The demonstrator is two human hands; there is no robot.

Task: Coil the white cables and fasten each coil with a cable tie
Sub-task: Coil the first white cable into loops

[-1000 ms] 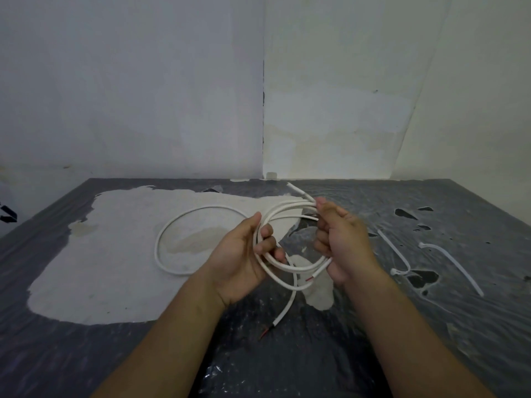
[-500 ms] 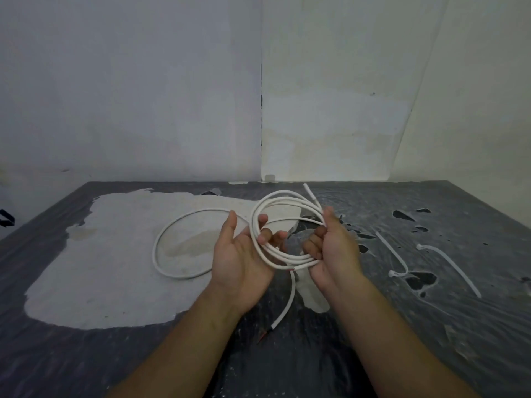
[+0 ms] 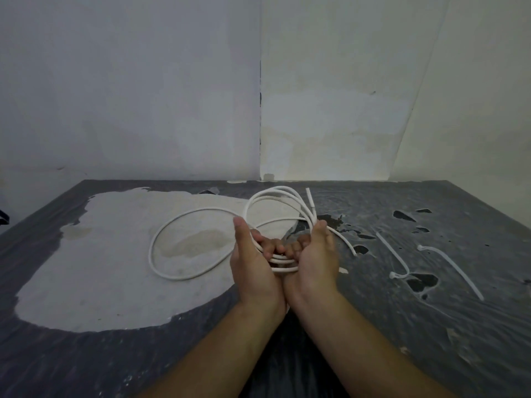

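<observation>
We hold the white cable coil [image 3: 277, 205] above the counter [image 3: 431, 326], our left hand [image 3: 254, 271] and right hand [image 3: 314, 262] side by side, fingers curled around its lower strands. One loose loop [image 3: 172, 242] lies on the counter's pale patch; two cable ties [image 3: 396, 257] rest well apart at right.

coil [image 3: 277, 202] in hands [image 3: 283, 262], centre | loose loop [image 3: 178, 245] left | 2 cable ties [image 3: 425, 268] right, on table [image 3: 431, 326]

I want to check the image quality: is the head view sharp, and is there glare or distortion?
Head view: dim, soft light; the coil and both hands are fairly sharp; the table's plastic cover shows faint sheen, no strong glare; wide-angle bending tilts the wall edges.
</observation>
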